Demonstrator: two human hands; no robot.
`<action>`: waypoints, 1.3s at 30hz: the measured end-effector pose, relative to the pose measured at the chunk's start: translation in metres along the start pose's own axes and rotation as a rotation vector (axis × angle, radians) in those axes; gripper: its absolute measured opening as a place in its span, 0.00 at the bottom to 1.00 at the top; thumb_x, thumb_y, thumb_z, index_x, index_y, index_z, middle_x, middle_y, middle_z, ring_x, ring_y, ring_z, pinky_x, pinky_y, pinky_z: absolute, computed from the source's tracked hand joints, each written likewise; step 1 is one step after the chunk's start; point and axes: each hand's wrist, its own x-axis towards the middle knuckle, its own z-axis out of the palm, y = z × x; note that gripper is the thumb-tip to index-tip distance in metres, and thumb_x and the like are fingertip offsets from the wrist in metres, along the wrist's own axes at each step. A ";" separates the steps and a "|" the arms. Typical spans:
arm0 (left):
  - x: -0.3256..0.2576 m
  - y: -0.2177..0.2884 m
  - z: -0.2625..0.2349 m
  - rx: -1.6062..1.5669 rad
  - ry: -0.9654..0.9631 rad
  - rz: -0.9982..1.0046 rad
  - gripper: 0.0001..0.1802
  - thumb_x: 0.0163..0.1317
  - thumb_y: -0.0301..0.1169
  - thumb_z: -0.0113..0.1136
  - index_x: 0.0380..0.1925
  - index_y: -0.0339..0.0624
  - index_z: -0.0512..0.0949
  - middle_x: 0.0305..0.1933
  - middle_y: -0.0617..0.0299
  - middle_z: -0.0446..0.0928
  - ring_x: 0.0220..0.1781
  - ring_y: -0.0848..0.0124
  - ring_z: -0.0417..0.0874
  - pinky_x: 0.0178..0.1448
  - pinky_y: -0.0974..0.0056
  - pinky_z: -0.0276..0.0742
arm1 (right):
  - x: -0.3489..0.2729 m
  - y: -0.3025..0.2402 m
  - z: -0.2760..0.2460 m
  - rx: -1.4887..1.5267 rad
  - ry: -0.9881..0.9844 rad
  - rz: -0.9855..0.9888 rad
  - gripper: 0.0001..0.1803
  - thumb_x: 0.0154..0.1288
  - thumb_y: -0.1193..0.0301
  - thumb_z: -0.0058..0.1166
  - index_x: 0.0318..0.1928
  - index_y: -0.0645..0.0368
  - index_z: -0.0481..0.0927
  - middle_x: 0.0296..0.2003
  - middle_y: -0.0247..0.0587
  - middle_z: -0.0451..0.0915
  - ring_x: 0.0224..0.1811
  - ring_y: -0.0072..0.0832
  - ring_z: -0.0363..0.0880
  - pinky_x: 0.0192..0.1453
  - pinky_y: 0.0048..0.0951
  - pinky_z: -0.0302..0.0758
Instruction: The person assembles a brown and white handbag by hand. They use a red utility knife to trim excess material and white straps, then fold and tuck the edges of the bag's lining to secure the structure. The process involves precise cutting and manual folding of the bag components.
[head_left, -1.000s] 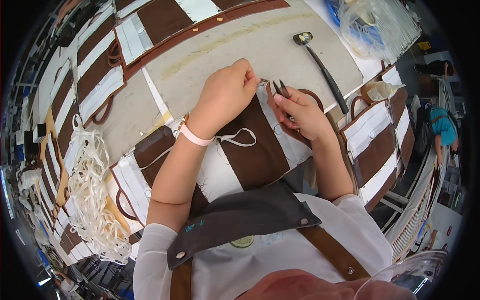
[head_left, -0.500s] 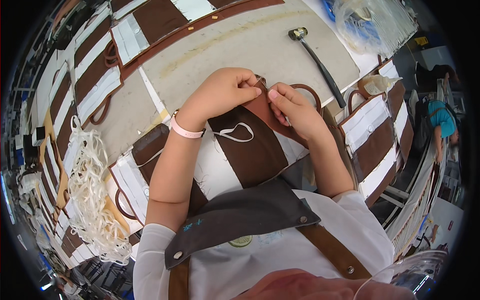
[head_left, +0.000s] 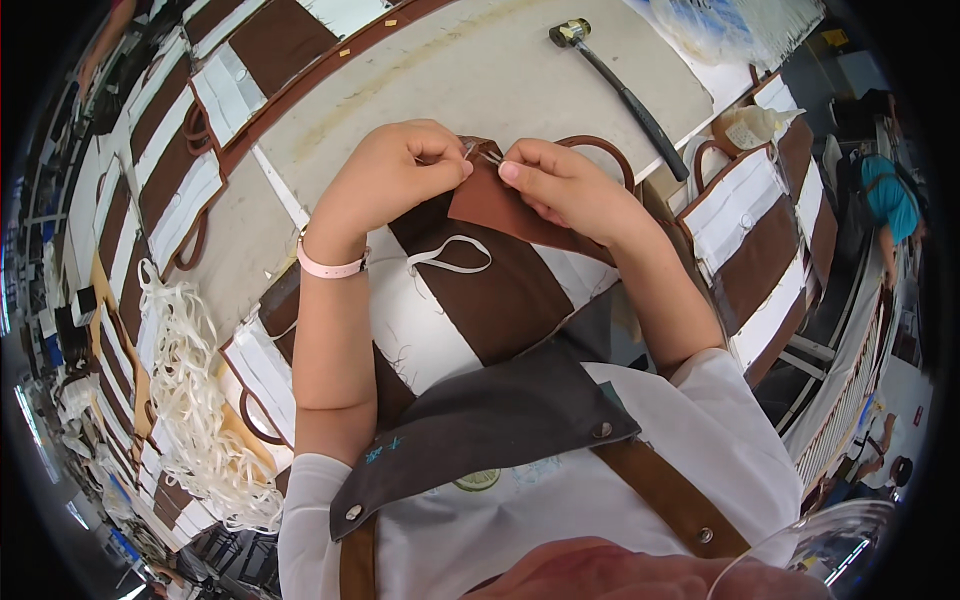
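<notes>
Both hands pinching top edge of brown flap (head_left: 500, 205): left hand (head_left: 395, 180) & right hand (head_left: 560, 180) fingertips pressed on small metal fitting, prob. mid-attach; hammer (head_left: 620, 90) untouched, so fixing not done.

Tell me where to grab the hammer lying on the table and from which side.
Grip the hammer mid-handle, on the dark shaft, coming from above. It lies flat on the table, clear of both hands, its metal head at the far end, so the bare handle is free to close around.
</notes>
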 end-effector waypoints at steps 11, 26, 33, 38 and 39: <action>-0.001 0.001 -0.002 -0.057 -0.022 -0.030 0.06 0.62 0.26 0.65 0.31 0.33 0.81 0.41 0.64 0.81 0.40 0.78 0.78 0.45 0.72 0.73 | 0.004 0.001 0.005 -0.017 0.062 -0.064 0.15 0.74 0.60 0.54 0.34 0.59 0.76 0.23 0.23 0.71 0.26 0.12 0.64 0.29 0.21 0.62; -0.001 0.006 0.003 -0.109 0.099 -0.087 0.08 0.61 0.26 0.63 0.39 0.34 0.81 0.30 0.70 0.80 0.32 0.82 0.74 0.39 0.74 0.72 | 0.009 0.009 0.015 -0.138 0.177 -0.163 0.15 0.71 0.61 0.55 0.34 0.62 0.77 0.23 0.31 0.75 0.26 0.19 0.69 0.31 0.28 0.67; 0.000 0.005 0.002 -0.101 0.069 -0.089 0.09 0.63 0.25 0.61 0.41 0.34 0.80 0.31 0.71 0.78 0.33 0.84 0.73 0.41 0.76 0.70 | 0.006 0.006 0.014 -0.258 0.215 -0.175 0.16 0.70 0.61 0.55 0.35 0.63 0.78 0.25 0.42 0.77 0.27 0.28 0.74 0.33 0.32 0.70; 0.000 0.003 0.002 -0.118 0.088 -0.090 0.08 0.61 0.26 0.62 0.40 0.35 0.81 0.30 0.71 0.79 0.33 0.83 0.73 0.40 0.75 0.71 | 0.008 0.007 0.014 -0.239 0.201 -0.163 0.17 0.71 0.60 0.54 0.34 0.63 0.77 0.25 0.41 0.78 0.27 0.27 0.74 0.34 0.32 0.70; 0.000 0.003 0.003 -0.128 0.087 -0.088 0.08 0.61 0.26 0.62 0.39 0.35 0.81 0.30 0.71 0.78 0.32 0.84 0.73 0.39 0.75 0.70 | 0.008 0.007 0.014 -0.228 0.192 -0.163 0.16 0.72 0.61 0.54 0.34 0.62 0.77 0.24 0.35 0.75 0.27 0.22 0.71 0.33 0.28 0.68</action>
